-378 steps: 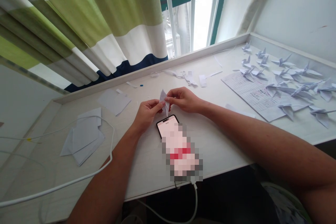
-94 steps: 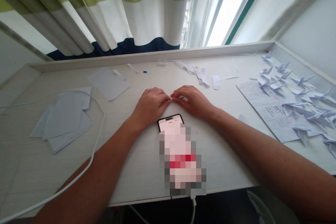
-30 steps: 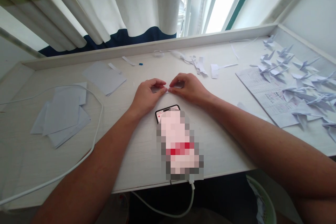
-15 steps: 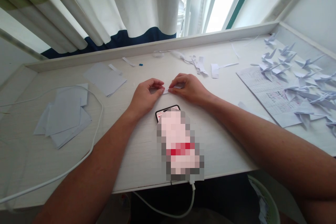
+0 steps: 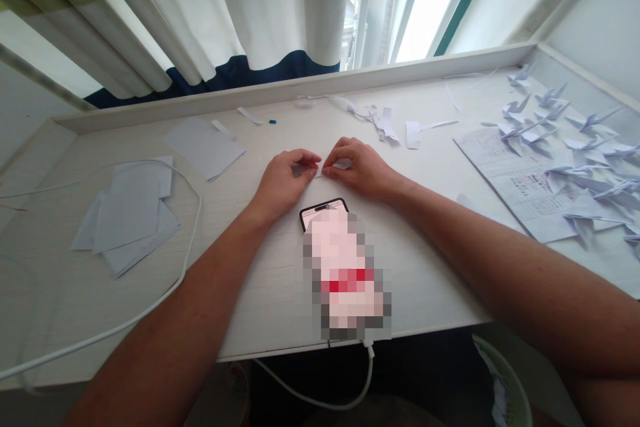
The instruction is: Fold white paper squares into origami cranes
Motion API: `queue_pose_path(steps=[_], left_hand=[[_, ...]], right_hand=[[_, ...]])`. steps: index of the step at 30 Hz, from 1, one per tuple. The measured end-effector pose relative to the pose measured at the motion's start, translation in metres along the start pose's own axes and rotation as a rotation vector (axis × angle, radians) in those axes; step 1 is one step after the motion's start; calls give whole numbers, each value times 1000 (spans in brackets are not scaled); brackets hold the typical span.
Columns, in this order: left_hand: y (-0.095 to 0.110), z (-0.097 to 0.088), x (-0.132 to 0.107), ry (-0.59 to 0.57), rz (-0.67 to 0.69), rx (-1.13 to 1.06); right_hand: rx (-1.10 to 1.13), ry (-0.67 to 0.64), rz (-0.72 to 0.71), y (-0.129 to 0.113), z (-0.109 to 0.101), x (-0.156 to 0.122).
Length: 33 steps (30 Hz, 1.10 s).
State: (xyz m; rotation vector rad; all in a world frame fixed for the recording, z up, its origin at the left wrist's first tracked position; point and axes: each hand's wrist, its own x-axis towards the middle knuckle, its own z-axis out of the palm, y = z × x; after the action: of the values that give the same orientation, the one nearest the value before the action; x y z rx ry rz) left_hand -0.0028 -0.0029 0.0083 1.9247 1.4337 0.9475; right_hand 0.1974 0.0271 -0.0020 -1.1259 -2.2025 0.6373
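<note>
A small folded piece of white paper (image 5: pixel 327 169) lies on the white table (image 5: pixel 260 287) between my hands. My left hand (image 5: pixel 285 183) pinches its left end, and my right hand (image 5: pixel 357 170) holds its right end. Fingers hide most of the paper. Just below my hands, a smartphone (image 5: pixel 323 213) lies on the table, its screen pixelated. Its charging cable (image 5: pixel 320 400) hangs over the front edge.
Origami paper cranes (image 5: pixel 565 160) crowd the right side, many on a printed sheet (image 5: pixel 510 180). Paper squares (image 5: pixel 127 213) and a single sheet (image 5: pixel 204 148) lie left, with a white cable (image 5: pixel 185 270) beside them. Paper scraps (image 5: pixel 383 123) lie along the back ledge.
My hands have risen from lying flat to arched fingers over the small paper. The view has shifted slightly between the last frames.
</note>
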Motion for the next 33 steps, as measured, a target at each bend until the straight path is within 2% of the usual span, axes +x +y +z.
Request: queue_pose_path(steps=[5,12,16,20,29,33], left_hand=[[1,-1,0,-16,6,6],[-1,2,1,17,-44,-52],[-4,4,0,11,-17,-42],[-6,5,-1,36,27,44],[-3,5,-3,-7,105,220],[-2,3,-3,38,162,301]], right_hand=[[-26,3,20,-2,1,0],[91,24,77,-5,-1,0],[226,39,142,-7,-6,-1],[274,33,142,-7,-8,-2],[78,31,76,-5,-5,-2],[64,-4,13,-3,-10,-6]])
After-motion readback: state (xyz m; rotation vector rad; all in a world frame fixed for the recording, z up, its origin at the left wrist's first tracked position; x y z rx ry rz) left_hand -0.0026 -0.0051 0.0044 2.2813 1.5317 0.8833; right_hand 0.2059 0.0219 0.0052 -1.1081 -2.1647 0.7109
